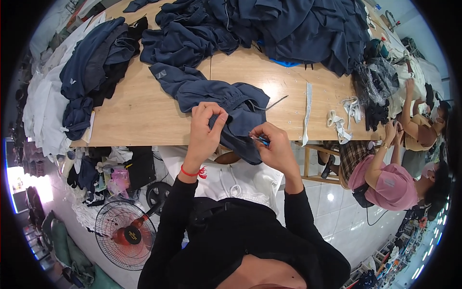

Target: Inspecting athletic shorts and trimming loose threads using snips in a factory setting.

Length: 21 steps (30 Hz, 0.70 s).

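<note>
Dark navy trousers (204, 93) lie across the near edge of the wooden table, with a gathered elastic waist and a dark drawstring (277, 102) sticking out to the right. My left hand (206, 126) is closed on the trousers' fabric at the near side, thumb and fingers pinching it. Small blue-handled thread snips (263, 140) sit in my closed right hand (275, 144), their tip beside the hanging waist part. Part of the snips is hidden by my fingers. Below the table edge, some of the trousers' cloth hangs down in front of me.
A large heap of navy garments (308, 33) covers the table's far side. More dark clothes (91, 62) are piled left. White strips (307, 113) and a clear plastic bag (375, 82) lie right. Two people work at the right. A fan (126, 235) stands lower left.
</note>
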Motion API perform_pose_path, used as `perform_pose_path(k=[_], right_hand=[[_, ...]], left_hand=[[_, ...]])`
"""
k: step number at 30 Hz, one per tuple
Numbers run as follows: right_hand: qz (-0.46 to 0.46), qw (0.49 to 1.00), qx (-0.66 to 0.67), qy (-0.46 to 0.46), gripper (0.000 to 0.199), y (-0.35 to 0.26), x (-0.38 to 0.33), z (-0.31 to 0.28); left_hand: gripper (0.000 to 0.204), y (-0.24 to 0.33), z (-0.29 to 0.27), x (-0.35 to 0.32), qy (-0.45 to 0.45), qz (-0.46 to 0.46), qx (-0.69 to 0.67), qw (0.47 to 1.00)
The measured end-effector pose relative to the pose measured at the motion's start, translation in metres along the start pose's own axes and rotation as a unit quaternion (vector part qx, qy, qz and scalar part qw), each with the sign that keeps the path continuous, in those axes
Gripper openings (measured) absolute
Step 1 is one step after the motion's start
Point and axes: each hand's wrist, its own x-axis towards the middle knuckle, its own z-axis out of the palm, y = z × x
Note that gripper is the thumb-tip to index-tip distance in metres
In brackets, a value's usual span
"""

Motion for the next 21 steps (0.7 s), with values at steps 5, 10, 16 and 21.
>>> perform_pose_path(k=[5, 10, 16, 21], right_hand=[[0.017, 0.994, 0.028, 0.104, 0.025, -0.008, 0.004, 0.006], [-0.038, 0.991, 0.01, 0.127, 0.024, -0.018, 0.015, 0.028], [0.003, 0.988, -0.042, 0.146, 0.018, -0.007, 0.005, 0.011], [-0.076, 0.991, -0.056, 0.1, 0.022, -0.017, 0.008, -0.002]], left_hand=[[0.008, 0.002, -0.001, 0.002, -0.015, -0.03, -0.035, 0.999], [0.009, 0.007, 0.005, -0.003, -0.059, -0.03, -0.067, 0.996], [0.009, 0.0, -0.005, -0.005, -0.005, -0.139, -0.04, 0.989], [0.019, 0.018, 0.008, -0.004, -0.012, 0.071, 0.1, 0.992]])
